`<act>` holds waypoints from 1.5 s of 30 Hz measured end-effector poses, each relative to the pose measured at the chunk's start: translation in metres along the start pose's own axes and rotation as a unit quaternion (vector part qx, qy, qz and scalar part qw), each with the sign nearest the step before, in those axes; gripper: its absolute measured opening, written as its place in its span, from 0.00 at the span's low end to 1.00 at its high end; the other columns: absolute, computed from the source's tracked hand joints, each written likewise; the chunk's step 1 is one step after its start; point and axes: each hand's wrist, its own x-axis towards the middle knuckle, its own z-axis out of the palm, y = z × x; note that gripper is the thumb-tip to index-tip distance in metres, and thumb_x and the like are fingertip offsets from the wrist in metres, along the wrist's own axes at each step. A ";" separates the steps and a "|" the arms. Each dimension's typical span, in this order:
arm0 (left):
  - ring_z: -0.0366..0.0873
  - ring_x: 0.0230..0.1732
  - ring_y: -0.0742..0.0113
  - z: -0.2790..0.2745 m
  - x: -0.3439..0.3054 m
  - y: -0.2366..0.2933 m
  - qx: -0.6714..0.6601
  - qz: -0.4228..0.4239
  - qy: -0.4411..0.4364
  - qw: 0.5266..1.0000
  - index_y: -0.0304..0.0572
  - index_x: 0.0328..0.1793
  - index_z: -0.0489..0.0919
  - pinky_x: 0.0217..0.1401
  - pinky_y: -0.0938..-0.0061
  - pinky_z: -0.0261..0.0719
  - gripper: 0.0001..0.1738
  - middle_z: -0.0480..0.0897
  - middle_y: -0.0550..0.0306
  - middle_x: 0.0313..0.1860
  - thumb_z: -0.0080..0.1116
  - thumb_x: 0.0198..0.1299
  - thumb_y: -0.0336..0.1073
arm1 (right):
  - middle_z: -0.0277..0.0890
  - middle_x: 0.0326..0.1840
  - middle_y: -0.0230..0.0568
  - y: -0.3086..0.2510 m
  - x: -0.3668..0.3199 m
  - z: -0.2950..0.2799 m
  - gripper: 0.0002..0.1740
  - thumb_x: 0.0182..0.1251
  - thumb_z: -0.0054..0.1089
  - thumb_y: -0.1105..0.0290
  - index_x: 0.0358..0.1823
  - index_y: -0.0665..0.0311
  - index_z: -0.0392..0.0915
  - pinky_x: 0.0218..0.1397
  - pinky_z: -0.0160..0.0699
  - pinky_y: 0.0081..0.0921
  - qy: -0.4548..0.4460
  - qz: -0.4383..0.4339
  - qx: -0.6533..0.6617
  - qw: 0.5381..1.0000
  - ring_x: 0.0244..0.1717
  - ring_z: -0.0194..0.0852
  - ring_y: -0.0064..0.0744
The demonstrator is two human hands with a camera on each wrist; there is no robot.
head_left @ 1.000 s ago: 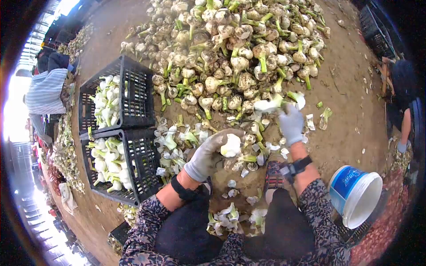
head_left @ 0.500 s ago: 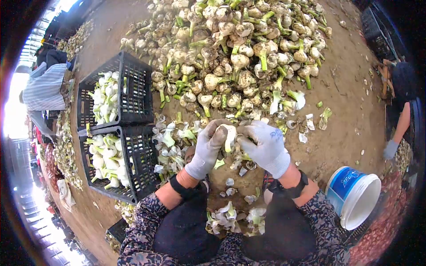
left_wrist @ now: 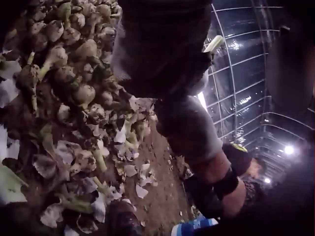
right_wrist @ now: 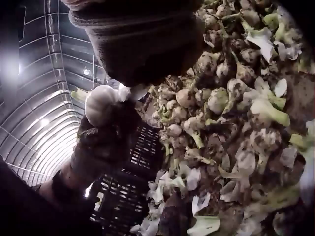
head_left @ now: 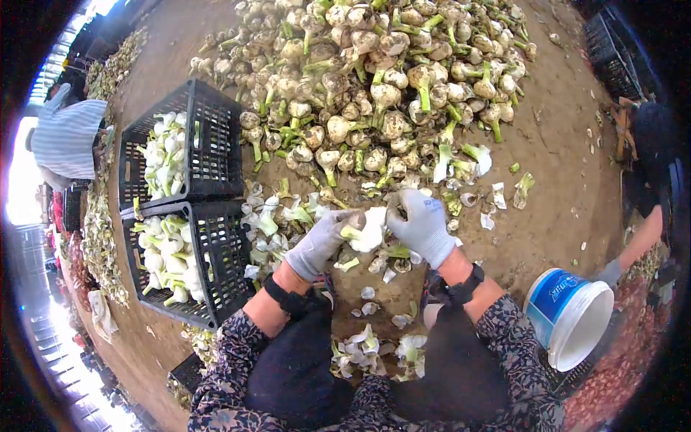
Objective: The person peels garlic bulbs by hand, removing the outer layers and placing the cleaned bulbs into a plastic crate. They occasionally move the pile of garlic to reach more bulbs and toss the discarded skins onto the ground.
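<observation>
Head view: round white garlic bulb [head_left: 372, 232] lay between two gloved hands, stem end toward the left one

From my distant seat I judged one relation to matter most: the bulb's stem-to-base axis ran roughly crosswise between the hands. Its short pale-green stem stub [head_left: 350, 232] pointed toward the left hand [head_left: 324, 243] in a grey knit glove, which left the rounded white side facing the right hand [head_left: 423, 225], gloved in similar grey knit. The bulb was closer to the left, set against that hand's fingers, and just beside the right's fingertips.

The left was curled round the bulb and, I reckoned, bore its weight alone. The right had its fingers bent inward at the bulb's edge. In the right wrist view I made out a small white flap [right_wrist: 125, 92] between bulb and glove, but could not tell whether the right pinched it or merely brushed it.

Beyond the grip lay a heap of soil-stained, green-stemmed garlic [head_left: 386, 95]; to its left lay a scatter of white papery peelings [head_left: 268, 223] and, farther out, two black slatted plastic crates [head_left: 216, 189] holding white bulbs [head_left: 169, 255].
</observation>
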 end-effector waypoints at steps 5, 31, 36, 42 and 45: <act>0.78 0.44 0.74 0.011 -0.007 0.017 0.063 0.056 -0.044 0.995 0.35 0.66 0.71 0.46 0.79 0.78 0.26 0.81 0.59 0.48 0.54 0.68 0.44 | 0.78 0.34 0.38 0.017 0.003 -0.007 0.15 0.61 0.61 0.62 0.42 0.66 0.76 0.44 0.75 0.29 -0.081 0.164 0.369 0.911 0.38 0.77 0.31; 0.64 0.71 0.62 0.022 -0.008 0.002 0.162 0.268 0.111 0.943 0.34 0.79 0.47 0.71 0.65 0.64 0.46 0.62 0.48 0.74 0.61 0.65 0.43 | 0.73 0.44 0.52 -0.005 -0.004 -0.040 0.22 0.55 0.63 0.64 0.52 0.59 0.75 0.41 0.78 0.40 0.018 0.024 0.013 0.999 0.41 0.77 0.52; 0.52 0.77 0.58 0.034 -0.012 0.008 0.294 0.311 0.142 0.892 0.28 0.79 0.46 0.77 0.63 0.52 0.43 0.53 0.44 0.78 0.54 0.68 0.42 | 0.74 0.36 0.46 -0.046 -0.009 -0.032 0.14 0.52 0.66 0.66 0.41 0.59 0.81 0.37 0.76 0.37 -0.003 -0.013 0.017 1.000 0.36 0.77 0.48; 0.55 0.76 0.53 0.039 -0.014 0.004 0.336 0.310 0.207 0.865 0.27 0.77 0.50 0.77 0.64 0.53 0.38 0.58 0.39 0.75 0.51 0.68 0.39 | 0.74 0.31 0.42 -0.038 -0.013 -0.013 0.09 0.53 0.66 0.66 0.34 0.59 0.79 0.29 0.75 0.36 -0.007 -0.066 -0.038 0.997 0.30 0.77 0.46; 0.58 0.75 0.49 0.035 -0.010 -0.005 0.296 0.293 0.222 0.882 0.27 0.76 0.51 0.77 0.63 0.53 0.38 0.60 0.37 0.74 0.51 0.69 0.42 | 0.73 0.30 0.42 -0.037 -0.014 -0.010 0.08 0.54 0.64 0.65 0.31 0.60 0.77 0.27 0.74 0.37 -0.007 -0.070 -0.042 0.997 0.28 0.76 0.46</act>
